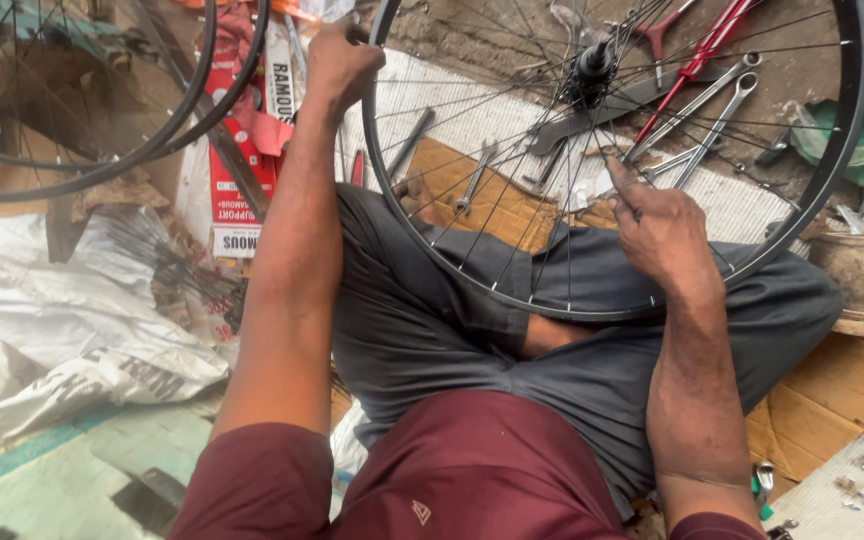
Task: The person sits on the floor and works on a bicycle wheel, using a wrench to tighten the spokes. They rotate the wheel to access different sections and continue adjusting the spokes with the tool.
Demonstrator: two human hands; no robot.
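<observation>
Across the seated person's crossed legs stands a spoked bicycle wheel (pixel 622 160); the left hand (pixel 340 60) is clamped on its rim's upper left, the right hand (pixel 657 225) pinches spokes below the hub (pixel 592 65), spanners (pixel 697 115) lying behind

Head-worn view, steeply downward, close over lap (pixel 472 330) and wheel (pixel 612 160)
</observation>
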